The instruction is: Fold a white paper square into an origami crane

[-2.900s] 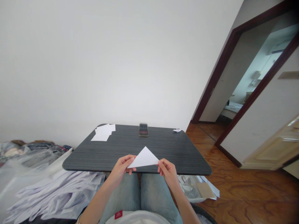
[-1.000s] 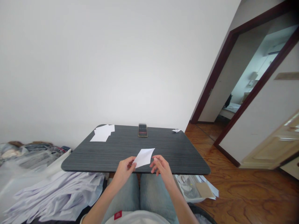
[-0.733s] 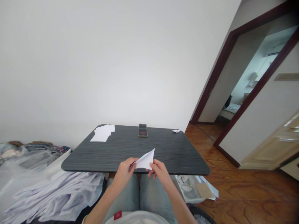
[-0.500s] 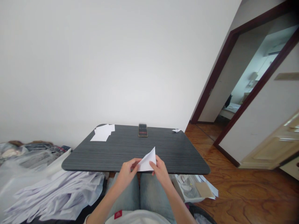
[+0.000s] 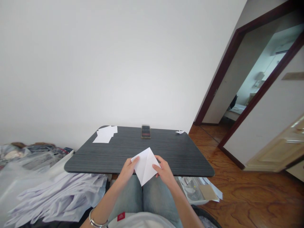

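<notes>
Both my hands hold a sheet of white paper (image 5: 144, 165) over the front edge of the dark wood-grain table (image 5: 171, 155). The sheet is opened into a diamond shape with a crease down its middle, and its lower tip hangs over my lap. My left hand (image 5: 128, 169) pinches its left edge. My right hand (image 5: 165, 172) grips its right edge. A silver bangle (image 5: 95, 223) circles my left wrist.
On the table's far side lie a stack of white paper sheets (image 5: 104, 134), a phone on a stand (image 5: 146, 131) and a small folded paper figure (image 5: 180, 132). Loose white fabric (image 5: 57, 196) lies to the left; a tray (image 5: 190, 188) sits lower right.
The paper has gone from a tight folded triangle to an opened, wider diamond with a centre crease. My hands have moved slightly apart and toward my body.
</notes>
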Motion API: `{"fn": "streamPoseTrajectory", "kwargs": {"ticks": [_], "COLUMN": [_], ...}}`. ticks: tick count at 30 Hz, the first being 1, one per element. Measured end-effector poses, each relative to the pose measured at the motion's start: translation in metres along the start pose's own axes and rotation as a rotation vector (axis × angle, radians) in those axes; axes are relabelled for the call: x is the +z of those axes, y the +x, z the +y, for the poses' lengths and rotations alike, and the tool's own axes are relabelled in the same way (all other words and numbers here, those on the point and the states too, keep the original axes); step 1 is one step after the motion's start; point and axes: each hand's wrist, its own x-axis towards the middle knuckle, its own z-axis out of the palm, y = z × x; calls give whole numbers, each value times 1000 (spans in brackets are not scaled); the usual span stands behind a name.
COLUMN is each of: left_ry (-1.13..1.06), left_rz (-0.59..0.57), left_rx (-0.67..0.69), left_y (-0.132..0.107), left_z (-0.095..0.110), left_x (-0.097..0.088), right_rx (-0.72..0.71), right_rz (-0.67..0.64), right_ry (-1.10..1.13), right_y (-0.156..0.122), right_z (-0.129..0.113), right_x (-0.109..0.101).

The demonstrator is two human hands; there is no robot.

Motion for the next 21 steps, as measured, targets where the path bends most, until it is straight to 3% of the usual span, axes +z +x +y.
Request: {"fn": "streamPoseTrajectory", "kwargs": {"ticks": [9,14,21], "left_ry": [-210,-203,-155], "left_rz": [-74,4,24], "left_rx": [-72,-27,-19], "left_y": [-5,-2,-4], "left_z": [13,10,10], "left_x": [5,2,2], "right_rx": [-68,-182,-385], "right_rz": [32,83,-29], "right_ry": [109,2,-106], "right_y": [-1,-3,-3], "right_z": [-17,-16,-5], "right_x": [-3,-5,-21]}}
